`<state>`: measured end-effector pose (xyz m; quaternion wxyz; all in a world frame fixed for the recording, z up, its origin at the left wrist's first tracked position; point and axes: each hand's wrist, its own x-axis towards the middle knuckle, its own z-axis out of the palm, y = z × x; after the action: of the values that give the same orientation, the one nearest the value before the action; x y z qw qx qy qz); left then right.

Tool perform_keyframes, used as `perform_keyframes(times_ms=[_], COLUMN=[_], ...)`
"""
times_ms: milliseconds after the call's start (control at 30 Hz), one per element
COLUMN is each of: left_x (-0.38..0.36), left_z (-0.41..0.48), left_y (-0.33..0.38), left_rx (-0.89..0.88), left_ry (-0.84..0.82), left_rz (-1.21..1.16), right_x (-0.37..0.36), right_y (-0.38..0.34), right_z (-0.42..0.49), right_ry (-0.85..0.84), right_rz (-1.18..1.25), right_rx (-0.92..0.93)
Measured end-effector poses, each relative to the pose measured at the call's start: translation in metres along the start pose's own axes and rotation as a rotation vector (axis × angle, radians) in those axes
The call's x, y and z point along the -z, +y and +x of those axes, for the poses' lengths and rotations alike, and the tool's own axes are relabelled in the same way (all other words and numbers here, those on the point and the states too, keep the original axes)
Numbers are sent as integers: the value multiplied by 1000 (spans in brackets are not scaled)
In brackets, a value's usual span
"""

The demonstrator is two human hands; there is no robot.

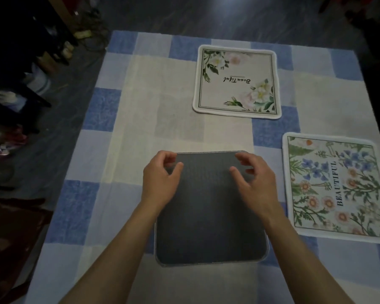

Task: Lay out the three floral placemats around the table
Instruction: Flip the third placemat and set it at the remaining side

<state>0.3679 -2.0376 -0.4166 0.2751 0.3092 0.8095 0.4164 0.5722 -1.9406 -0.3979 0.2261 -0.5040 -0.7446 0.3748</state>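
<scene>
Right under me lies the third placemat [211, 216], grey backing up, flat on the checked tablecloth [92, 194]. My left hand [160, 178] and right hand [253, 181] hover over its far corners, fingers loosely curled, gripping nothing yet. White-rose placemat [237, 82] sits across, wildflower placemat [338, 187] at my right. Two done; this one, I reckon, needs flipping.

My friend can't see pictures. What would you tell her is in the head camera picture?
Two bare hands, left hand and right hand, hover with curled fingers over the far edge of a dark grey mat lying plain side up on a blue-and-cream checked tablecloth. Two floral placemats lie face up: one with pink-white flowers farther away, one with blue and orange flowers to the right.
</scene>
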Motion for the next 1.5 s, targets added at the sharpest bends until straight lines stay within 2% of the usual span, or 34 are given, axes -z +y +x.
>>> perform_keyframes(times_ms=[333, 467, 633, 933, 1133, 1333, 1500], left_x=[-37, -47, -48, -37, -26, -10, 5], left_z=[52, 54, 56, 21, 2, -18, -36], left_y=[-17, -23, -20, -12, -5, 14, 30], left_rx=[-293, -319, -338, -387, -487, -585, -638], left_ry=[-94, -152, -146, -163, -218, -101, -72], left_rz=[508, 676, 767, 767, 769, 603, 586], right_x=[-37, -50, -49, -33, -12, 10, 28], right_y=[36, 42, 46, 34, 20, -1, -15], right_z=[58, 62, 68, 39, 7, -23, -51], right_ry=[-126, -133, -120, -139, -98, 9, 105], right_rz=[-280, -411, -399, -453, -387, -286, -320], right_rx=[-25, -14, -3, 2, 65, 194, 283])
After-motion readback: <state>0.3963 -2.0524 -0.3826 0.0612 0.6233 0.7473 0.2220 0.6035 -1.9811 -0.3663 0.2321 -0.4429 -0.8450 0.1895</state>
